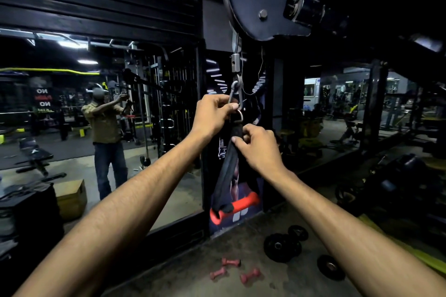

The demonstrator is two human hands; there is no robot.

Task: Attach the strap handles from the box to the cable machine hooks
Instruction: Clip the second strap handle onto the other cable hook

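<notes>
A metal carabiner hook (234,91) hangs on the cable under the big black pulley (255,0) of the cable machine. My left hand (213,116) pinches the hook's lower end, right where the strap handle's metal D-ring (239,116) meets it. The black webbing strap (228,164) hangs down from the ring to a red grip (233,207) at the bottom. My right hand (259,146) holds the strap just below the ring. Whether the ring sits inside the hook is hidden by my fingers.
A mirror wall (101,108) on the left reflects a person and a wooden box (72,198). On the floor below lie three small pink dumbbells (233,270) and black weight plates (282,247). Benches and dark gym machines fill the right side.
</notes>
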